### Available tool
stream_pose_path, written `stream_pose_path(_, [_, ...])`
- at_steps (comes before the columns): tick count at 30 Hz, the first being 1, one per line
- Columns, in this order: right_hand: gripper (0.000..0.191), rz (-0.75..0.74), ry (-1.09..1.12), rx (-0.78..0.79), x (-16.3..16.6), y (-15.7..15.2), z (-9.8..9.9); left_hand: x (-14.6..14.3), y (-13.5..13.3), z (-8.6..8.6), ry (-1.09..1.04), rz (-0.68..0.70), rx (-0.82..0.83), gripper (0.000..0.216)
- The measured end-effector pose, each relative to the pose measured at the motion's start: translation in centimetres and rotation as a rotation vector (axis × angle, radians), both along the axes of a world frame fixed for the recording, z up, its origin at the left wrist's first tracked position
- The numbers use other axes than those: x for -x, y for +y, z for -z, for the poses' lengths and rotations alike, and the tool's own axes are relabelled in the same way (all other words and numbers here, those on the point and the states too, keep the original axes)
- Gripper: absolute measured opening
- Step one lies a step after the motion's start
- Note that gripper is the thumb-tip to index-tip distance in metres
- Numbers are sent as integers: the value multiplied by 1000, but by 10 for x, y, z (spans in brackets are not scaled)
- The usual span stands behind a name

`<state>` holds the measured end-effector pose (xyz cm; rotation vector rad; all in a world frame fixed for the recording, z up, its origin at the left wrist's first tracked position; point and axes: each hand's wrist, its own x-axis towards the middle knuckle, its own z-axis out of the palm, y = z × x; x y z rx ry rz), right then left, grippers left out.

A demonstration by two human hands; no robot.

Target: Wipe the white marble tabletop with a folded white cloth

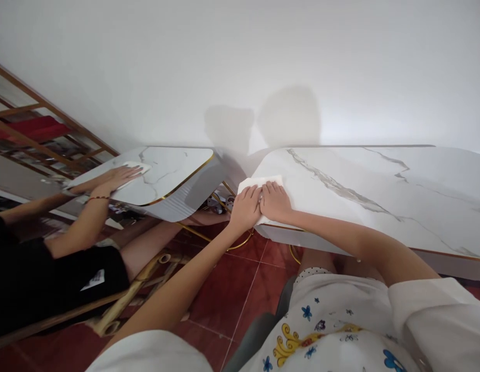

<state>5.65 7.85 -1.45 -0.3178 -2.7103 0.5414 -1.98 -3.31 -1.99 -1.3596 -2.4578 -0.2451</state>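
My left hand lies flat on a folded white cloth, fingers spread and pointing away from me. Right beside it, touching it, my right hand rests on the same cloth, its fingers also laid out flat. Under the cloth is the rounded left end of a white marble-patterned table with grey veins. A corner of the cloth hangs at the front edge below my hands.
On the left, a co-worker's hands press a white cloth on a second marble-patterned table with gold trim. A bamboo seat stands on the red tiled floor. A wooden rack leans left; the white wall rises behind.
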Motion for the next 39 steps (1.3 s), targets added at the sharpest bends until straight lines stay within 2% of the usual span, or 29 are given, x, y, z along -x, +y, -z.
stream_pose_path(7, [48, 0, -5, -9, -23, 26, 1, -28, 28, -2, 19, -40, 27, 45])
stream_pose_path(12, [47, 23, 13, -51, -16, 56, 3, -24, 59, -6, -5, -26, 10, 45])
stream_pose_path(17, [45, 30, 35, -88, 11, 90, 6, -2, 92, -9, -38, -1, -33, 44])
stream_pose_path(23, [44, 48, 43, -108, 47, 126, 9, 36, 127, -6, -43, 19, -80, 43])
stream_pose_path(32, [47, 38, 29, -136, 100, 168, 9, 82, 167, -7, -64, -2, -110, 43])
stream_pose_path(39, [48, 46, -30, -131, 128, 195, 5, 108, 194, -7, -86, -24, -107, 42])
